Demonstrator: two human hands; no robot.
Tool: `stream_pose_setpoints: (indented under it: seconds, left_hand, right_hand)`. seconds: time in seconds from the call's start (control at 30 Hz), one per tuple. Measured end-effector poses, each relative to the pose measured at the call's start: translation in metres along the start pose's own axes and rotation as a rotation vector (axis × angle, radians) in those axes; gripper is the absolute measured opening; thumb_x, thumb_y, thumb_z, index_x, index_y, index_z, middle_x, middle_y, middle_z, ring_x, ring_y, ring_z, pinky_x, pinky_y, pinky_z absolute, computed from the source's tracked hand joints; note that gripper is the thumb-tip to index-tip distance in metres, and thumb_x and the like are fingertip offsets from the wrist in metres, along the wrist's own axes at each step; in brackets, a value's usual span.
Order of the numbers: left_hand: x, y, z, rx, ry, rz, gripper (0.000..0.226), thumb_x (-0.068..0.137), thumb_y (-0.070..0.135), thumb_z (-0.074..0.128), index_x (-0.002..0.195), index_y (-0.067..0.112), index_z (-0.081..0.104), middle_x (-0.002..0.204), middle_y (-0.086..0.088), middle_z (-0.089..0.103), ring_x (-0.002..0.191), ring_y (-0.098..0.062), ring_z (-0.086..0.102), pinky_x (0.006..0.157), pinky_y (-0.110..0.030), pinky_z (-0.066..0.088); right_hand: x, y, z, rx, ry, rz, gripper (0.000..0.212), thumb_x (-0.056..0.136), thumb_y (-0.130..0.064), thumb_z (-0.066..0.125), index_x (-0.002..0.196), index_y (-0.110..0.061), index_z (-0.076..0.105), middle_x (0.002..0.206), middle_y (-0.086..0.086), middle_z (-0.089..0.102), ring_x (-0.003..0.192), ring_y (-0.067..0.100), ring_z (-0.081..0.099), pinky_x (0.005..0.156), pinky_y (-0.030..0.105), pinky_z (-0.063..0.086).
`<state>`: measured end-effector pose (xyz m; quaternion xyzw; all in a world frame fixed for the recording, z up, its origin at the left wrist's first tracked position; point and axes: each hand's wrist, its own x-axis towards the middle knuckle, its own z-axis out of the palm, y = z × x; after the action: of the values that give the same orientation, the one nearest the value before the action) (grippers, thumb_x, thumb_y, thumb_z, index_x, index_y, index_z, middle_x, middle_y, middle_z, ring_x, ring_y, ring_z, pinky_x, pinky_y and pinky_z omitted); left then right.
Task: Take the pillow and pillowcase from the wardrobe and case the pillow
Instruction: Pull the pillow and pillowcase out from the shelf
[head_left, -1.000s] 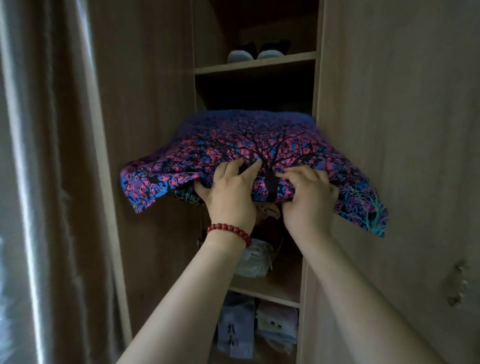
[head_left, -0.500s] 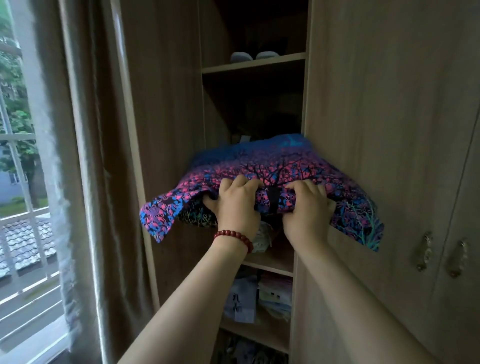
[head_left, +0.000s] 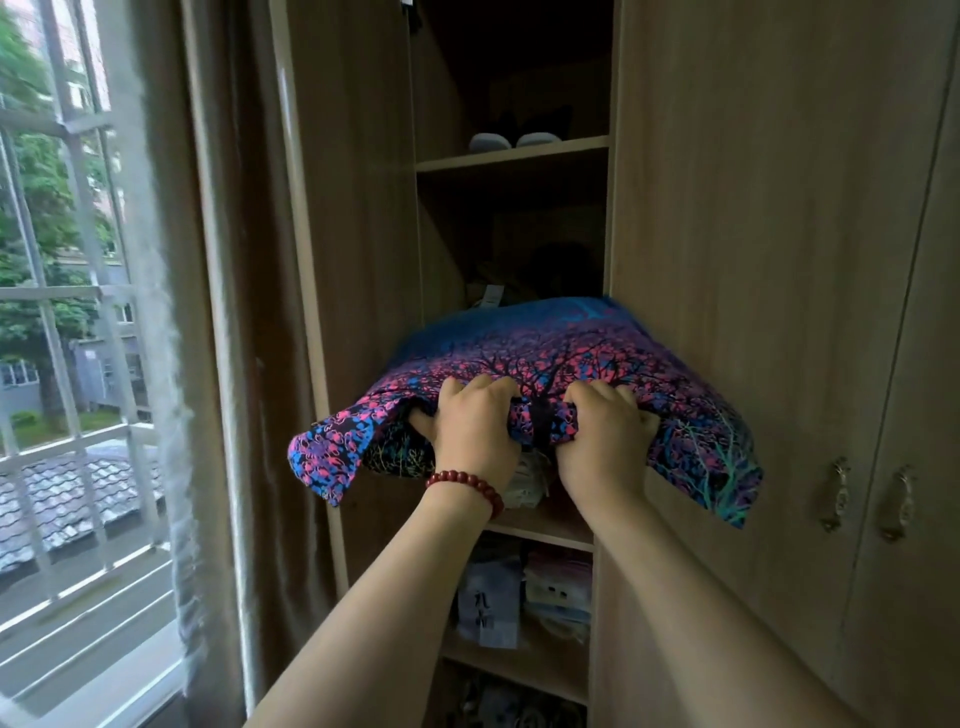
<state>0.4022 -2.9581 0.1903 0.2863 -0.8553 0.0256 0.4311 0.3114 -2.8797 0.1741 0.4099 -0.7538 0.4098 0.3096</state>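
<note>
By the left hand (head_left: 470, 431) the patterned pillowcase (head_left: 545, 358) is gripped at its front edge, likewise by the right hand (head_left: 605, 441); it is held half out of the wardrobe (head_left: 753, 260). Removal is judged nearly done; casing remains.

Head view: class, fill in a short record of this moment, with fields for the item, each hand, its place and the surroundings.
Item: tree-print bundle, pink, purple, blue; pillow and case not separable by eye
Left hand: fingers curled into its front edge; red bracelet on wrist
Right hand: fingers curled into the front edge, beside the left
Place: half out of the open wardrobe
Surroundings: shoes on upper shelf; curtain at left
</note>
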Motion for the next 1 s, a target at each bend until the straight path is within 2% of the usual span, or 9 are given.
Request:
stream_pose_setpoints:
  seconds: [0.2,0.33,0.5,1.0]
  left_hand:
    - [-0.012,-0.008,-0.019,-0.011,-0.001,0.047,0.018,0.074,0.003,0.058,0.082,0.019,0.053,0.086,0.001,0.057,0.083,-0.023,0.046,0.078,-0.029,0.036]
    - [-0.022,-0.014,-0.032,-0.045,-0.014,0.070,0.022,0.074,0.004,0.057,0.076,0.022,0.044,0.083,0.001,0.055,0.082,-0.024,0.047,0.079,-0.031,0.037]
    - [-0.036,-0.027,-0.050,-0.085,-0.033,0.079,0.026,0.071,0.004,0.057,0.075,0.024,0.041,0.085,0.000,0.058,0.082,-0.026,0.048,0.079,-0.030,0.035]
    - [-0.078,-0.051,-0.096,-0.118,-0.064,0.108,0.024,0.068,0.010,0.063,0.076,0.022,0.043,0.082,0.004,0.054,0.085,-0.024,0.050,0.078,-0.030,0.036]
  right_hand:
    - [-0.016,-0.024,-0.015,-0.004,0.027,0.022,0.029,0.065,0.010,0.058,0.078,-0.015,0.051,0.083,0.003,0.056,0.092,0.028,0.048,0.081,0.042,0.031]
    - [-0.028,-0.039,-0.022,-0.016,0.041,0.040,0.030,0.062,0.011,0.058,0.081,-0.012,0.054,0.086,0.005,0.059,0.092,0.029,0.048,0.083,0.044,0.032]
    - [-0.044,-0.062,-0.027,-0.060,0.065,0.035,0.029,0.063,0.010,0.059,0.082,-0.012,0.056,0.085,0.005,0.060,0.091,0.029,0.049,0.078,0.041,0.031]
    - [-0.089,-0.115,-0.053,-0.098,0.081,0.051,0.035,0.063,0.013,0.057,0.088,-0.011,0.060,0.089,0.005,0.062,0.093,0.030,0.049,0.080,0.042,0.031]
